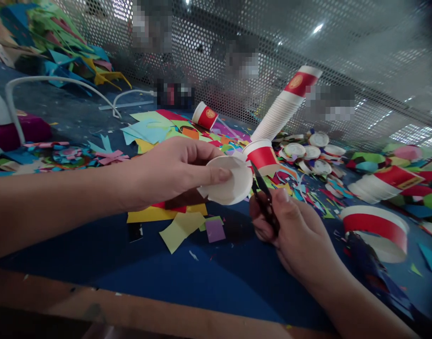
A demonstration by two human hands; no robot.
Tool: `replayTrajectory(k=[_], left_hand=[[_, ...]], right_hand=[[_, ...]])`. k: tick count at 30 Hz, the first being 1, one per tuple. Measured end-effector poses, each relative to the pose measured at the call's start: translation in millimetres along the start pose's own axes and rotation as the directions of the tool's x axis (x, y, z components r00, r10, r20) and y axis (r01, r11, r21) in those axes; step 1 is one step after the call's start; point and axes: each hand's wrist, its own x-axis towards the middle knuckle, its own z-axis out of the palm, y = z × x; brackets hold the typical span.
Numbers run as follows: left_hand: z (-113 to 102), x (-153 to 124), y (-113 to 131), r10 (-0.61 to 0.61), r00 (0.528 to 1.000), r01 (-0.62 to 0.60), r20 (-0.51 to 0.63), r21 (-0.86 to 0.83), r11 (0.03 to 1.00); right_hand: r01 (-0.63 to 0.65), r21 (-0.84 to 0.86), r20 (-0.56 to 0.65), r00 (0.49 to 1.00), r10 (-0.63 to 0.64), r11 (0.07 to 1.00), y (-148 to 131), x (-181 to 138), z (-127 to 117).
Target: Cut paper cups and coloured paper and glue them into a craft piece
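Observation:
My left hand (173,169) grips a white paper cup bottom (230,181), thumb pressed on its rim, holding it on its side over the blue table. My right hand (290,228) is closed around small black scissors (263,193), whose blades point up at the cup piece's right edge. Just behind them stands a red and white paper cup (261,155). Yellow, green and purple paper scraps (188,223) lie beneath my left hand.
A leaning stack of cups (284,108) and several cut cup bottoms (313,153) lie at back right. A cut red cup ring (376,230) sits right. Coloured paper scraps (159,127) cover the blue mat (216,273); a perforated metal screen (343,42) stands behind.

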Motion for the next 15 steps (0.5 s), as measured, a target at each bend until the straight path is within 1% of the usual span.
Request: replayTrajectory(k=[3, 7, 11, 15], left_hand=[[1.0, -0.5, 0.9, 0.026, 0.999, -0.028, 0.041, 0.048, 0.998], [2.5, -0.4, 3.4, 0.093, 0.993, -0.096, 0.073, 0.046, 0.994], [4.4, -0.9, 4.3, 0.093, 0.992, -0.098, 0.083, 0.053, 0.994], [6.0, -1.2, 3.5, 0.089, 0.992, -0.094, 0.093, 0.044, 0.995]], right_hand=[[0.006, -0.047, 0.006, 1.000, -0.006, 0.999, -1.5, 0.8, 1.6], [0.025, -0.090, 0.029, 0.999, -0.022, 0.996, -1.4, 1.3, 2.0], [0.070, -0.112, 0.057, 0.996, -0.064, 0.991, -1.7, 1.1, 1.4], [0.070, -0.125, 0.059, 0.996, -0.063, 0.990, -4.7, -0.3, 1.2]])
